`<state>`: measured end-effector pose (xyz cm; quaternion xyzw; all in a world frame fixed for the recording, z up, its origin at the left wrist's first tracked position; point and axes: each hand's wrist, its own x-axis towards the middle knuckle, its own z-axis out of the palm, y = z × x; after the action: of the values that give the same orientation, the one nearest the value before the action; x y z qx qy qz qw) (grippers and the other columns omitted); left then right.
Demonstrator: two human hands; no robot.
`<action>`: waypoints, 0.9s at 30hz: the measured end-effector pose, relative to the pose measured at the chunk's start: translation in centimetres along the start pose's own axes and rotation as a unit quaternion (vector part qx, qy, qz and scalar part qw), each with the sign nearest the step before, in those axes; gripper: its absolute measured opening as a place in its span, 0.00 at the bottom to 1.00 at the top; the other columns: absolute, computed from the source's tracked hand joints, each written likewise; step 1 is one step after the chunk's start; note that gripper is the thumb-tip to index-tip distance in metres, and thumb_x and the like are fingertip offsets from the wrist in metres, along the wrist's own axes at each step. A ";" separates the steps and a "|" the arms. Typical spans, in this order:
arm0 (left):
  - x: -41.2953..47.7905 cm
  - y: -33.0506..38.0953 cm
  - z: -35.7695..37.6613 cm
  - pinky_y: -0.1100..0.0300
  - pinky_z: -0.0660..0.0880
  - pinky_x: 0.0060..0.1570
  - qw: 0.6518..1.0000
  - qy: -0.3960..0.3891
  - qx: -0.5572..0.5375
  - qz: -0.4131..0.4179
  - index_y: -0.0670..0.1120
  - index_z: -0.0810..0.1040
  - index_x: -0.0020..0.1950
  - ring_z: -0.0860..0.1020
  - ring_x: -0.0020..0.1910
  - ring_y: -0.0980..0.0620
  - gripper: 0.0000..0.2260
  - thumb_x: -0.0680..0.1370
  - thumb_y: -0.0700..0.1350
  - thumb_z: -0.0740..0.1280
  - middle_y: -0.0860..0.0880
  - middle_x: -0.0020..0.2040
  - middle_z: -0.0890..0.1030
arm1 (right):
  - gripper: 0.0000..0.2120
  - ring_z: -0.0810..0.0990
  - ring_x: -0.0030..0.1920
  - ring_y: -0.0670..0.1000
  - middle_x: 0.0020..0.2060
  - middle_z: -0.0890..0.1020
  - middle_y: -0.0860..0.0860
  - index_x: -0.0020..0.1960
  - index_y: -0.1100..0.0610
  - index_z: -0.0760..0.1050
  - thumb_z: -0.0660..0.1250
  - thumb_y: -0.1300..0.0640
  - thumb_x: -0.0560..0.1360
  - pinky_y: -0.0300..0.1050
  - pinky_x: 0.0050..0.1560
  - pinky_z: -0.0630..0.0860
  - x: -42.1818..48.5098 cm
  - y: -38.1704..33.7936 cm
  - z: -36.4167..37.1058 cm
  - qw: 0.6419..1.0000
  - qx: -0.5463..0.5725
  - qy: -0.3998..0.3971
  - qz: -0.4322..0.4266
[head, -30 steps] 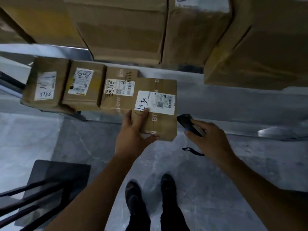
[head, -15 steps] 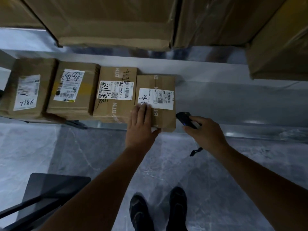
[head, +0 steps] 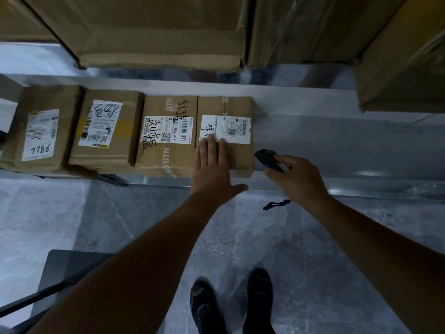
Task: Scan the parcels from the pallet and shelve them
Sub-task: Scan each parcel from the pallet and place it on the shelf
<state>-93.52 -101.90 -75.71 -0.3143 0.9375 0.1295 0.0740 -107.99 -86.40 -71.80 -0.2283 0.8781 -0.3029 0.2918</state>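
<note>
A small brown parcel (head: 237, 106) with a white label lies on the low metal shelf (head: 325, 141), last on the right in a row of parcels. My left hand (head: 213, 172) lies flat on its top with straight fingers, the thumb spread off its front edge. My right hand (head: 297, 182) grips a black handheld scanner (head: 267, 159) just right of the parcel, its wrist strap (head: 277, 204) dangling below.
Three more labelled parcels (head: 166, 136) sit to the left on the same shelf. Large cartons (head: 154, 32) fill the shelf above. A dark cart platform (head: 69, 263) stands low left on the grey floor. My shoes (head: 231, 302) are below.
The parcel went from held in front of the shelf to lying flat on it beside the others. My left hand's grip changed to a flat palm on top. The scanner hand stayed alongside.
</note>
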 end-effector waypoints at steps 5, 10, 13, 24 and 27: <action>0.6 -0.5 -3.4 0.46 0.37 0.75 0.998 -0.060 -0.006 0.009 0.43 0.40 0.83 0.38 0.81 0.37 0.60 0.69 0.72 0.71 0.39 0.83 0.40 | 0.23 0.81 0.45 0.45 0.51 0.84 0.47 0.67 0.46 0.79 0.73 0.43 0.73 0.38 0.40 0.75 -3.8 -0.1 -2.1 0.999 0.006 0.027 0.032; -2.3 0.1 -8.9 0.49 0.40 0.79 0.997 -0.071 -0.007 0.016 0.45 0.43 0.84 0.37 0.82 0.43 0.55 0.71 0.71 0.69 0.46 0.84 0.39 | 0.25 0.81 0.43 0.44 0.51 0.84 0.48 0.69 0.45 0.77 0.71 0.41 0.73 0.31 0.35 0.72 -10.3 -1.1 -6.8 0.998 0.010 0.051 0.029; -7.0 2.3 -12.9 0.47 0.47 0.81 0.997 -0.045 -0.039 0.042 0.48 0.52 0.84 0.42 0.83 0.45 0.48 0.73 0.71 0.68 0.47 0.84 0.48 | 0.27 0.81 0.46 0.41 0.56 0.82 0.46 0.70 0.43 0.75 0.70 0.38 0.73 0.27 0.34 0.71 -15.3 -3.2 -10.4 0.997 0.045 0.059 0.038; -22.7 13.3 -28.9 0.43 0.55 0.79 0.989 0.024 -0.078 0.122 0.56 0.60 0.81 0.53 0.81 0.43 0.41 0.73 0.73 0.63 0.47 0.82 0.59 | 0.25 0.82 0.55 0.54 0.56 0.84 0.49 0.67 0.44 0.78 0.72 0.40 0.71 0.52 0.52 0.81 -32.3 -6.7 -23.1 0.985 0.060 0.160 0.022; -27.6 17.6 -31.4 0.43 0.58 0.78 0.990 0.049 -0.057 0.122 0.57 0.60 0.81 0.58 0.80 0.43 0.42 0.72 0.76 0.62 0.48 0.81 0.62 | 0.24 0.82 0.56 0.56 0.54 0.85 0.50 0.64 0.43 0.79 0.73 0.40 0.68 0.50 0.51 0.79 -36.7 -5.9 -26.4 0.981 0.034 0.192 0.005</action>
<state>-84.18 -81.68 -36.18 -0.2073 0.9624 0.1752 -0.0066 -97.21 -58.86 -37.06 -0.1512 0.9082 -0.3692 0.1265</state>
